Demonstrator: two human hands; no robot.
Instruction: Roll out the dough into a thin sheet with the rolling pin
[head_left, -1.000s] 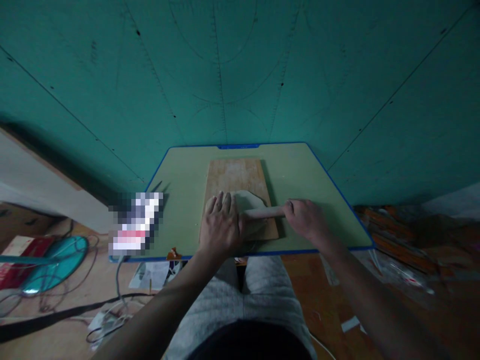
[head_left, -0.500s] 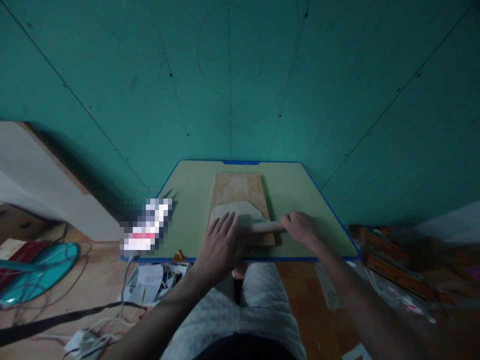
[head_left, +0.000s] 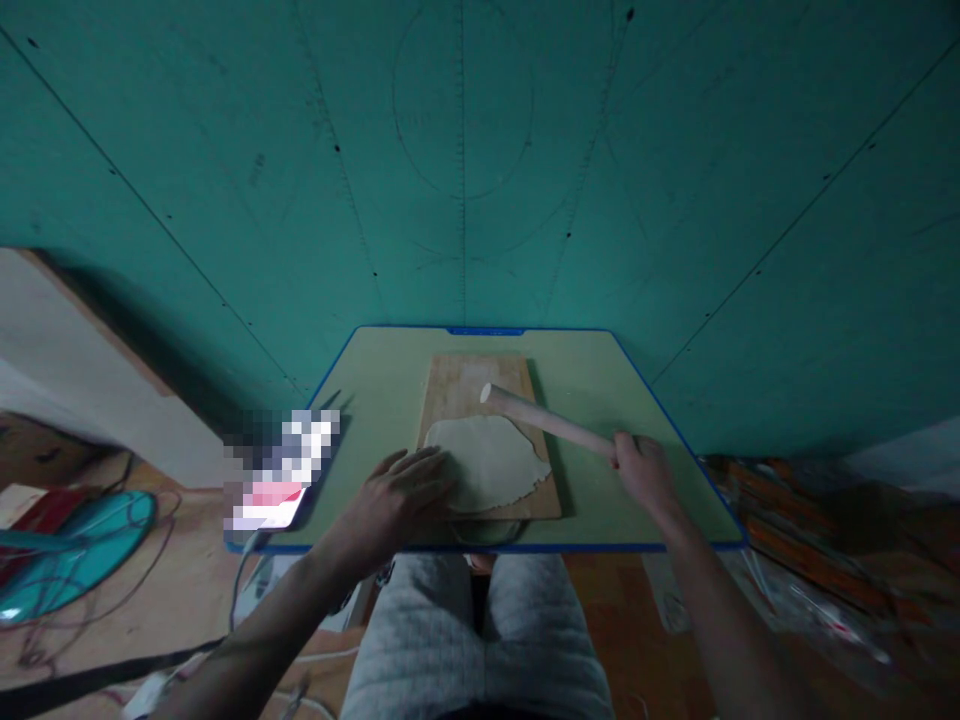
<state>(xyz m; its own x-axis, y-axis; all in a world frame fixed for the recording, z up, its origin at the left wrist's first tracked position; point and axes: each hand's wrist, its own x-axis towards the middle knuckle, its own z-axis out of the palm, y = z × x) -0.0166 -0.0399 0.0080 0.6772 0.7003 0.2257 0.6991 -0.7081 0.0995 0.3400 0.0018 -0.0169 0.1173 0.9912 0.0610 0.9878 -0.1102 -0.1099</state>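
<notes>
A flattened sheet of pale dough [head_left: 491, 455] with a ragged right edge lies on the wooden cutting board [head_left: 476, 372]. My left hand [head_left: 405, 495] rests at the dough's left edge, its fingers stretched out over the margin; the fingertips' undersides are hidden. In my right hand [head_left: 641, 470] is one end of a wooden rolling pin [head_left: 551, 422]. The pin slants up to the left, its free end over the board beyond the dough, apart from the sheet.
The board lies on a small blue-edged table [head_left: 592, 375] against a green wall [head_left: 465, 230]. A lit screen device [head_left: 289, 480], blurred out, sits at the table's left with a cable. A teal round object [head_left: 112, 545] and cords lie on the floor at left.
The rolling pin has come up off the dough and swung to a slant, with my right hand shifted right. My left hand has left the pin and moved left to the dough's edge.
</notes>
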